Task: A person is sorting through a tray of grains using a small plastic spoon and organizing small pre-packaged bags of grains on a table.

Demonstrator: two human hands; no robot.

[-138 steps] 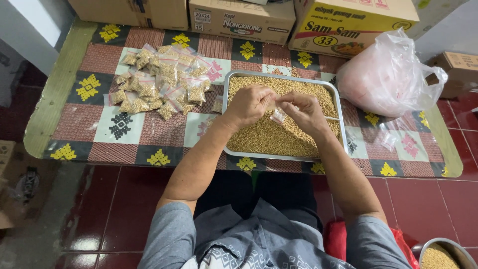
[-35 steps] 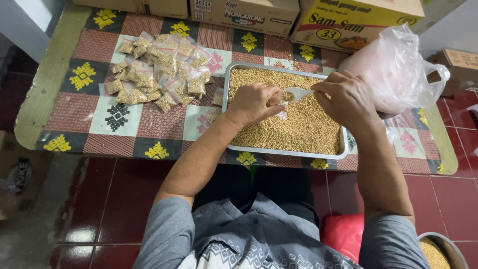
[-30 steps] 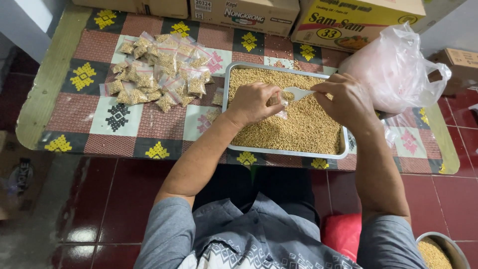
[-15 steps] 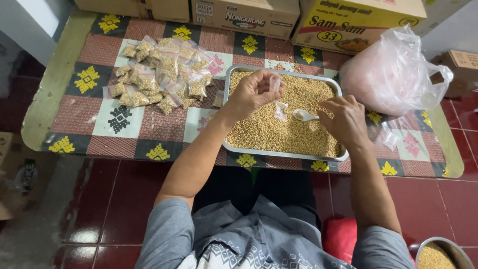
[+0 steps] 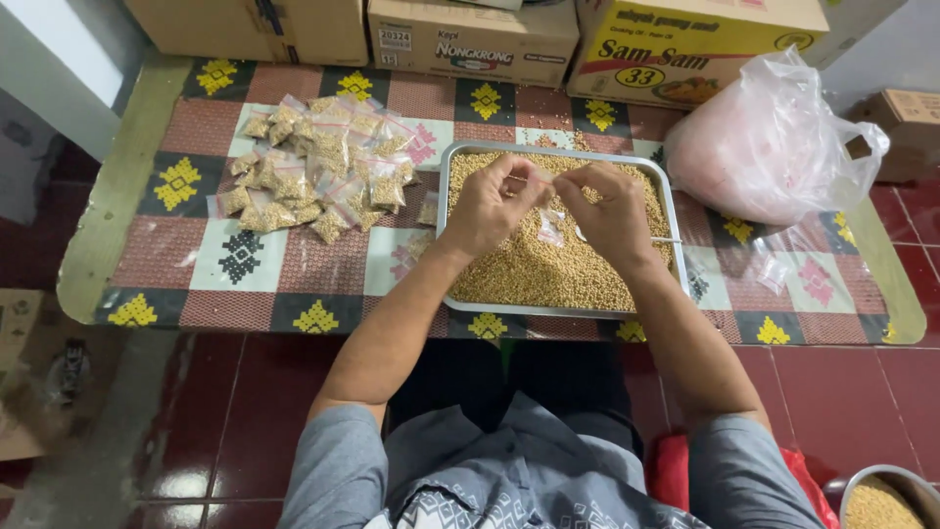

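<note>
A metal tray full of small tan seeds sits on a low patterned table. Above the seeds my left hand and my right hand meet, both pinching the top of a small clear plastic bag that hangs between them with some seeds inside. A spoon lies in the tray under my right hand, its handle showing at the right edge.
A heap of several filled small bags lies on the table left of the tray. A large pink-tinted plastic bag stands at the right. Cardboard boxes line the far edge. A bowl of seeds is on the floor.
My right hand has set the spoon down in the tray and come up to the small bag. Both hands now hold the bag's top together.
</note>
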